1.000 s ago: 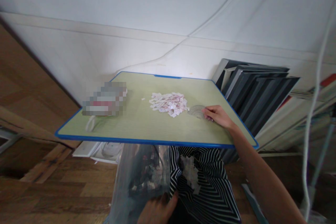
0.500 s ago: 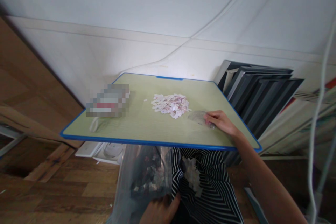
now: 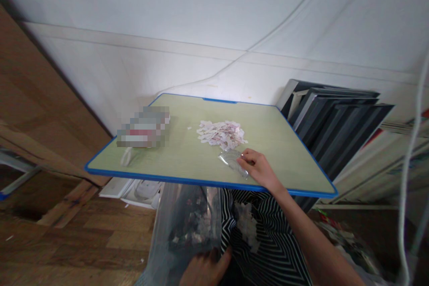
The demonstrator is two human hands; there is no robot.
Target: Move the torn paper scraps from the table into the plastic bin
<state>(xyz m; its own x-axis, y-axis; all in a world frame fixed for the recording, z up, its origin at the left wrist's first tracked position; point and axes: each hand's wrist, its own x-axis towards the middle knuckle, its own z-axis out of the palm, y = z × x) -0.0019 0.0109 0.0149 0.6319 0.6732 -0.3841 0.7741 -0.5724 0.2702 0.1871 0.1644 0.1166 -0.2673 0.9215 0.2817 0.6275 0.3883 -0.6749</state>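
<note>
On the table lies a loose pile of small whitish paper pieces [image 3: 221, 134], with pink tints. My right hand [image 3: 256, 165] is closed on a clear plastic protractor [image 3: 233, 161], held low over the table at the pile's near edge. Below the table's front edge, my left hand [image 3: 206, 268] is closed at the border between a black-and-white striped cloth [image 3: 278, 237] and a clear plastic bag [image 3: 159, 241]. Its thumb presses on the cloth's edge; the fingertips are partly hidden. More white pieces [image 3: 247, 225] lie in a fold of the cloth, and scraps show inside the bag.
The light green table [image 3: 177, 161] has a blue rim. A blurred-out box [image 3: 144, 129] with a white strap loop [image 3: 126, 156] stands at its left. Dark flat panels [image 3: 335, 125] lean at the right. A white cable [image 3: 407, 165] hangs at far right, cardboard [image 3: 43, 98] at left.
My right hand has moved left and toward me with the protractor, from right of the pile to its near edge. The left hand keeps its place. The view has shifted slightly.
</note>
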